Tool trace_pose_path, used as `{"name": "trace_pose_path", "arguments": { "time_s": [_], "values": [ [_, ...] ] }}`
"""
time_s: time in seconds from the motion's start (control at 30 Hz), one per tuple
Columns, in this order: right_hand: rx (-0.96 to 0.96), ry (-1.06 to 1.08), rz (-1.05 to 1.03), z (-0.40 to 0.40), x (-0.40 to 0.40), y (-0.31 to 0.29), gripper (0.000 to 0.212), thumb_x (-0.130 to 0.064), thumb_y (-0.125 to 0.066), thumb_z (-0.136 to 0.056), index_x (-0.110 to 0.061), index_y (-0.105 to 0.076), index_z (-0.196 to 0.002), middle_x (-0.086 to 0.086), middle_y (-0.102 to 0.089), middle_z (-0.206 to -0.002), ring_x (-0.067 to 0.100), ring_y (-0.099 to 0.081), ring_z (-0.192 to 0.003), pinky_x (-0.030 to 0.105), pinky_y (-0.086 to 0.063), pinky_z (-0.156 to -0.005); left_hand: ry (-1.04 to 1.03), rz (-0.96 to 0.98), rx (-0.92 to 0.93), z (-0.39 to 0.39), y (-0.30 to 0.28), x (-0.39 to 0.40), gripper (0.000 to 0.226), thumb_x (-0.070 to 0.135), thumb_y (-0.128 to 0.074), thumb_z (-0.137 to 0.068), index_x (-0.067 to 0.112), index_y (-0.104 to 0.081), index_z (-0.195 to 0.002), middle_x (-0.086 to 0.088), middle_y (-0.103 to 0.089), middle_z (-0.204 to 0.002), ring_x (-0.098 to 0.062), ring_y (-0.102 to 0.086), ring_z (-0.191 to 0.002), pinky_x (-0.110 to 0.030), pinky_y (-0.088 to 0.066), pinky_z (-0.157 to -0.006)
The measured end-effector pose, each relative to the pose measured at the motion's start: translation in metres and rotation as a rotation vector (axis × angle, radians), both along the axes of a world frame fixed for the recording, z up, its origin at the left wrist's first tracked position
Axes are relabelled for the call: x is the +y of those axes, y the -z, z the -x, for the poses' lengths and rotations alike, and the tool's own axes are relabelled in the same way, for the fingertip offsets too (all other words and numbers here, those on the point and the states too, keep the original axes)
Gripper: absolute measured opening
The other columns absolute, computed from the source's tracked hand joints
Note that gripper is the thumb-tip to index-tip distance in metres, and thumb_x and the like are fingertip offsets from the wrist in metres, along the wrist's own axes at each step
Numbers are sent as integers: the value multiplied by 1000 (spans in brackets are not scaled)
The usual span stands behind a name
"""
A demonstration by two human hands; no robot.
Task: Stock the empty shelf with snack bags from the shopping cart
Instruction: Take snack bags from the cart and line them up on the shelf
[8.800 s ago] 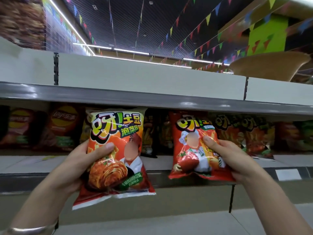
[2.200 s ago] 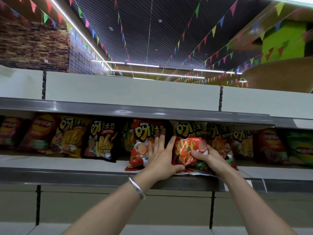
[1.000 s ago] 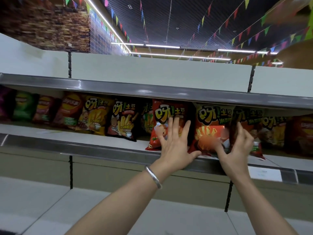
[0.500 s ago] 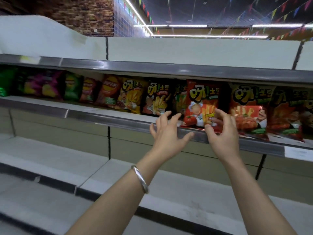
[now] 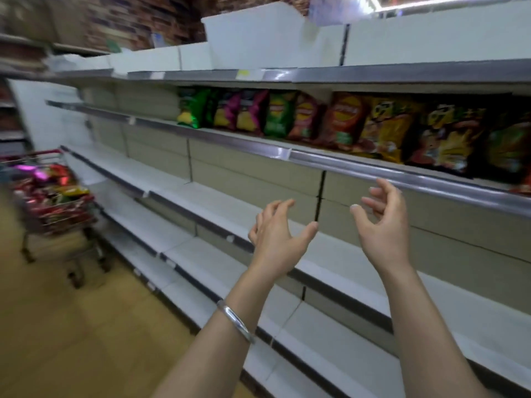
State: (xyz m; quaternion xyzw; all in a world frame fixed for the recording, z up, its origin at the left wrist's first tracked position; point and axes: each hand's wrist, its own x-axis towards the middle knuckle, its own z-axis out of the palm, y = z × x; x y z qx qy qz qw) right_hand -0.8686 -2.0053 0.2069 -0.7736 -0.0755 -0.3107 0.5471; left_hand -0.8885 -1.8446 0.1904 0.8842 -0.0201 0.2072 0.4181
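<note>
Both hands empty: left hand [image 5: 275, 234] and right hand [image 5: 383, 228] raised, fingers loosely spread. Snack bags [image 5: 339, 119] upright in row on shelf [image 5: 344, 163] above hands (print too blurred to read). Shopping cart [image 5: 51, 196] far left, full.

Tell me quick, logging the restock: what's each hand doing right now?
Left hand: open, fingers loosely curled, holding nothing.
Right hand: open, fingers loosely curled, holding nothing.

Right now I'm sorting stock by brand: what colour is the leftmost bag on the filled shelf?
Bright green with a yellow patch, seen in the head view: leftmost bag.
</note>
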Motion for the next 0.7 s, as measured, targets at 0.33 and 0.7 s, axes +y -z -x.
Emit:
{"name": "trace_pose_path", "arguments": {
  "time_s": [0.33,0.7],
  "values": [
    [225,-264,157,-2,161,25,61,-23,-62,-94,-22,-34,-149,1,-44,-144,10,-46,-125,29,-37,-103,-259,5,60,45,18,175,64,50,-59,-93,23,-38,-148,2,-32,-155,-15,-26,-145,-47,-22,-119],
    [273,-557,427,-46,317,46,60,-33,-56,-97,-24,-31,-151,-3,-35,-153,16,-37,-139,42,-35,-113,-563,52,160,48,48,329,63,52,-59,-93,24,-41,-146,4,-37,-152,-16,-34,-141,-49,-30,-116]
  ]
}}
